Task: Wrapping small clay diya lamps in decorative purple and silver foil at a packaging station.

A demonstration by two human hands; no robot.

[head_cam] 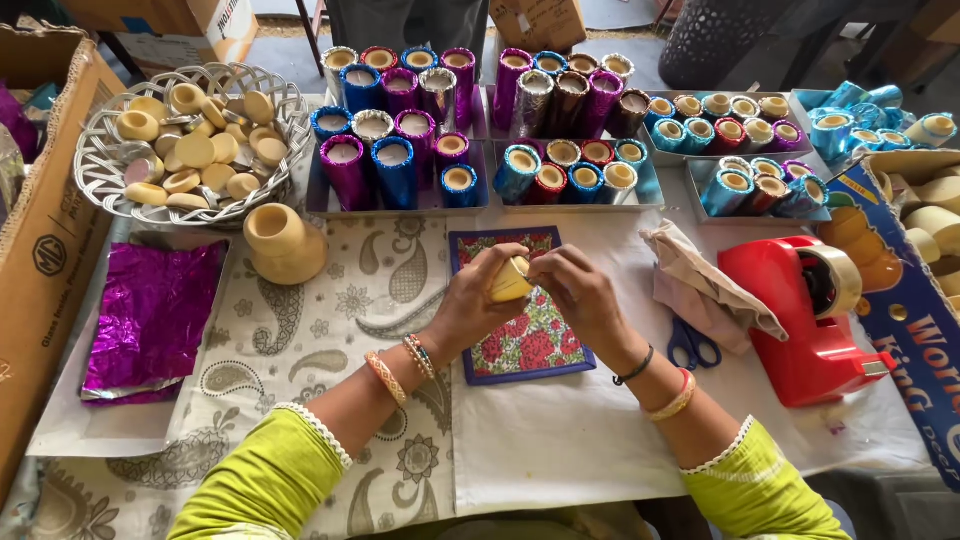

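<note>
Both hands, the left hand [470, 300] and the right hand [575, 290], gripped a small cream cylinder [510, 281] above the floral mat [520, 345] on the worktop [560, 430], seemingly mid-wrap, needing careful fingertip pinching next.

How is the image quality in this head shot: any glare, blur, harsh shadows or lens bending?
Head view: soft, even light with faint shadows under the left hand and right hand; bright glints on the purple foil sheet and the foil-wrapped tubes; the small tan tube between the hands is sharp; the cardboard box at the left edge leans outward, a wide-lens bend.
</note>
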